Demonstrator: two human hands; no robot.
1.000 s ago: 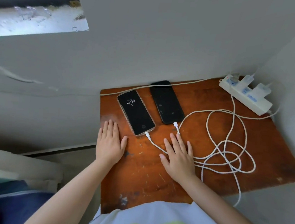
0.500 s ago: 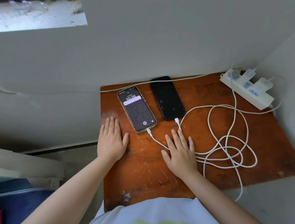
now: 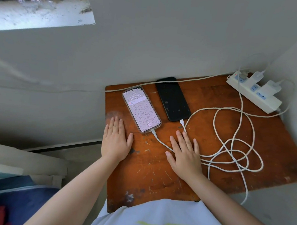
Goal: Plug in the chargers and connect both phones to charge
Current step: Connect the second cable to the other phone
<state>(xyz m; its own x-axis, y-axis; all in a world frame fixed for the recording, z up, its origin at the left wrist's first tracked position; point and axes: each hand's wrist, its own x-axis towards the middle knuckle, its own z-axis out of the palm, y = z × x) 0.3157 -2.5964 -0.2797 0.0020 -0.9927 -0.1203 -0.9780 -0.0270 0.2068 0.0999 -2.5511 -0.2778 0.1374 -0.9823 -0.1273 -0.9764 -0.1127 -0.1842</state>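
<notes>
A scratched wooden tabletop (image 3: 156,176) fills a wall corner. At its far right a white power strip (image 3: 253,93) carries two white chargers (image 3: 272,86), and looped white cables (image 3: 230,151) run from there toward the phones. The lit phone (image 3: 141,109) and the dark phone (image 3: 173,98) lie side by side near the wall — each has a cable plugged into its near end. The left hand (image 3: 115,141) and right hand (image 3: 185,155) lie flat, fingers spread, holding nothing — the right rests over the cables.
</notes>
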